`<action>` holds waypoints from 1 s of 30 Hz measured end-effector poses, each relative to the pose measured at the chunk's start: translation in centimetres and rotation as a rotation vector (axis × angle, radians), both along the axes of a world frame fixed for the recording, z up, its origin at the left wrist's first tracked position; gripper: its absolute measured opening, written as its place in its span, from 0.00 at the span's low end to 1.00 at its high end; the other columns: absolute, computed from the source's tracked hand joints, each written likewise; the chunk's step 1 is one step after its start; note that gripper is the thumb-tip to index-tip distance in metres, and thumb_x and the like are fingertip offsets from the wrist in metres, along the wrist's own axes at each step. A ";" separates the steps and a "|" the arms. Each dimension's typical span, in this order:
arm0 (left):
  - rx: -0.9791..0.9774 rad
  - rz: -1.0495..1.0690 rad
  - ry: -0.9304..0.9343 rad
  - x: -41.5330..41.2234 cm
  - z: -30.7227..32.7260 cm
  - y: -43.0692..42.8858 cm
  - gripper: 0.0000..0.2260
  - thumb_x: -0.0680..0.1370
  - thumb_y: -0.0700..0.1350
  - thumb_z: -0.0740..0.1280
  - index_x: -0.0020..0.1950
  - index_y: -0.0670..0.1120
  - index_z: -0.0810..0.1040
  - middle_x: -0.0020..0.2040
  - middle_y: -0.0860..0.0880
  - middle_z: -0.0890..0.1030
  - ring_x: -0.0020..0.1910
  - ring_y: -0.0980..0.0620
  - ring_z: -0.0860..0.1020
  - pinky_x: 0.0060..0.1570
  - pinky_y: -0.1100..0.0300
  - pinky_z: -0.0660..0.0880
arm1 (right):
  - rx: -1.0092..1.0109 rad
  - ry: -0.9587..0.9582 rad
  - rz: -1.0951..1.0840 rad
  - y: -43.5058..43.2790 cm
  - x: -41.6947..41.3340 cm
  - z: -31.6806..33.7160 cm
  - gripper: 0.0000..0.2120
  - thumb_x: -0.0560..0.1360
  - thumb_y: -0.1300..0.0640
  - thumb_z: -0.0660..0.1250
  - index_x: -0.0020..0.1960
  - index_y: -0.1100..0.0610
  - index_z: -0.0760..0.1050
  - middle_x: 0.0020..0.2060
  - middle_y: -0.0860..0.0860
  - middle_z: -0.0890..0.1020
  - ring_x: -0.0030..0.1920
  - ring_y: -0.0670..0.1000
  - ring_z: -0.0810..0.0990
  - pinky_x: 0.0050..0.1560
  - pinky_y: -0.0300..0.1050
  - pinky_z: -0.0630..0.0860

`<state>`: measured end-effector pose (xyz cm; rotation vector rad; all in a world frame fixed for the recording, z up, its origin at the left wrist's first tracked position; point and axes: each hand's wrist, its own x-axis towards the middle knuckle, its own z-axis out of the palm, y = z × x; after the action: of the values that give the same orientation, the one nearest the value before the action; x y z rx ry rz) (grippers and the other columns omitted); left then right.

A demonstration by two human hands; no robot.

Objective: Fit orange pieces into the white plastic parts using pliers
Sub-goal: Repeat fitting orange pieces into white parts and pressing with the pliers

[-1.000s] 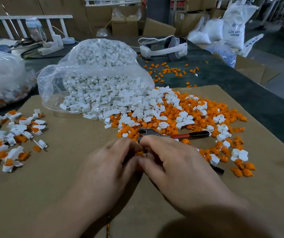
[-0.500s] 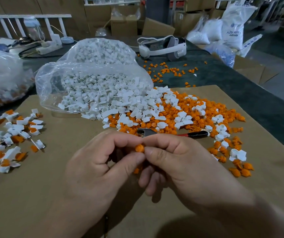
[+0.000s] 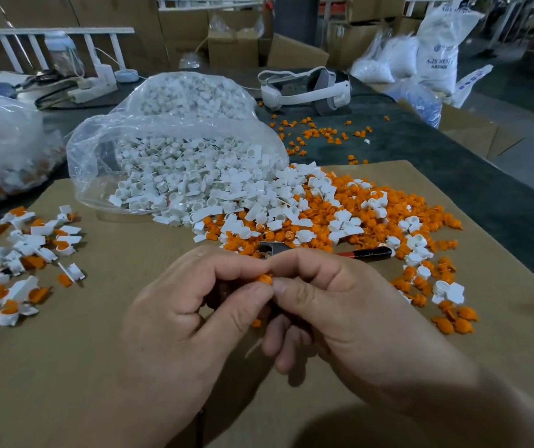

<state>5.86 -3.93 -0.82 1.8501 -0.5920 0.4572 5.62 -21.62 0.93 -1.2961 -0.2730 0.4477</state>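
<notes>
Left hand: Your left hand (image 3: 201,318) is above the cardboard (image 3: 97,367) with curled fingers. Its thumb and forefinger pinch the orange piece (image 3: 264,279) from the left side.
Right hand: Your right hand (image 3: 340,312) meets it from the right. Its thumb and forefinger tips press on the same orange piece, and the other fingers are curled under.
Orange piece: It sits between your fingertips, in the air over the cardboard. Only its top shows, so you cannot tell if a white part is under it.
Pliers: The pliers (image 3: 365,253) lie flat on the cardboard just behind your knuckles, at the near edge of the pile. The red and black handle points to the right, and the head is partly hidden by your fingers.
Pile: The loose orange pieces (image 3: 385,202) and the white parts (image 3: 226,195) lie mixed behind the pliers.
Bag: The clear bag (image 3: 97,156) lies on its side with the mouth toward the pile, and white parts spill out of it.
Done parts: The fitted parts (image 3: 16,253), white with orange inside, are scattered at the left edge of the cardboard.
Far side: A headset (image 3: 304,88) rests on the dark table (image 3: 453,163) behind the bag, with some orange pieces near it.
</notes>
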 end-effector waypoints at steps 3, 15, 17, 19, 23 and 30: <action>-0.016 0.012 0.029 -0.1 0.1 0.1 0.07 0.75 0.55 0.68 0.52 0.57 0.80 0.46 0.62 0.84 0.46 0.62 0.83 0.43 0.72 0.76 | -0.099 -0.063 -0.046 0.0 0.0 0.0 0.08 0.77 0.51 0.63 0.51 0.49 0.79 0.33 0.54 0.82 0.30 0.51 0.80 0.31 0.44 0.76; 0.608 0.116 0.040 3.0 -0.2 1.4 0.20 0.78 0.46 0.59 0.69 0.49 0.78 0.66 0.60 0.76 0.65 0.62 0.73 0.63 0.71 0.63 | -0.854 -0.527 -0.212 1.0 -1.2 0.5 0.03 0.76 0.46 0.60 0.46 0.43 0.71 0.40 0.41 0.78 0.38 0.43 0.78 0.35 0.41 0.77; 0.751 0.096 0.021 3.2 -0.6 1.7 0.20 0.78 0.44 0.58 0.68 0.47 0.79 0.68 0.53 0.78 0.68 0.52 0.75 0.66 0.61 0.65 | -0.918 -0.604 -0.188 1.2 -1.2 0.5 0.03 0.76 0.47 0.60 0.45 0.45 0.70 0.40 0.40 0.76 0.41 0.41 0.75 0.35 0.36 0.72; 0.786 0.111 0.043 3.2 -0.7 2.0 0.17 0.80 0.41 0.59 0.65 0.46 0.81 0.64 0.50 0.81 0.63 0.45 0.78 0.62 0.52 0.72 | -0.952 -0.628 -0.168 1.2 -1.2 0.6 0.03 0.77 0.48 0.61 0.45 0.45 0.70 0.40 0.41 0.75 0.43 0.40 0.73 0.35 0.34 0.70; 0.763 0.110 0.024 3.0 -0.5 2.4 0.13 0.74 0.40 0.65 0.56 0.45 0.83 0.54 0.50 0.83 0.51 0.48 0.80 0.47 0.57 0.73 | -0.982 -0.659 -0.148 1.1 -1.2 0.5 0.03 0.78 0.49 0.61 0.45 0.45 0.70 0.40 0.41 0.74 0.45 0.38 0.72 0.38 0.31 0.69; 0.643 0.232 0.143 3.2 -0.7 2.5 0.18 0.74 0.37 0.74 0.63 0.47 0.81 0.54 0.49 0.78 0.47 0.50 0.79 0.49 0.51 0.75 | -0.988 -0.639 -0.105 1.2 -1.1 0.5 0.03 0.78 0.48 0.61 0.45 0.45 0.70 0.38 0.40 0.74 0.45 0.37 0.71 0.33 0.33 0.65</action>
<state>9.07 -1.46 -1.55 2.5588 -0.4557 0.2964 4.54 -20.41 1.43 -2.4070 -0.5470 0.0314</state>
